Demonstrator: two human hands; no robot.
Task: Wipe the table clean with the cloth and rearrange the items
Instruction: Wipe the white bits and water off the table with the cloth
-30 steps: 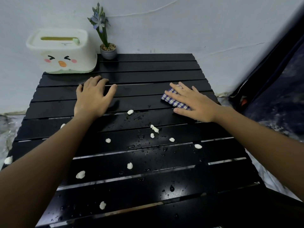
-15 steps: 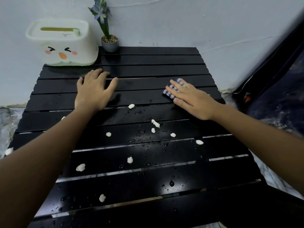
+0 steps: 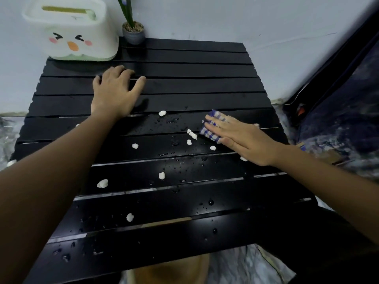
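Observation:
A black slatted table [image 3: 184, 89] carries water drops and several white crumbs [image 3: 162, 175]. My right hand [image 3: 244, 138] lies flat on a blue-and-white checked cloth [image 3: 213, 128], pressing it to the table right of centre, next to a cluster of crumbs [image 3: 191, 135]. Most of the cloth is hidden under the fingers. My left hand [image 3: 114, 95] rests flat on the table at the back left, fingers apart, holding nothing.
A white tissue box with a cartoon face [image 3: 69, 31] stands at the back left corner. Beside it is a small grey pot with a plant [image 3: 133, 33]. A white wall runs behind; dark fabric [image 3: 338, 119] lies right of the table.
My right hand has slid the cloth toward me and slightly left, up to the crumbs. The left hand has stayed in place. The camera has tilted downward.

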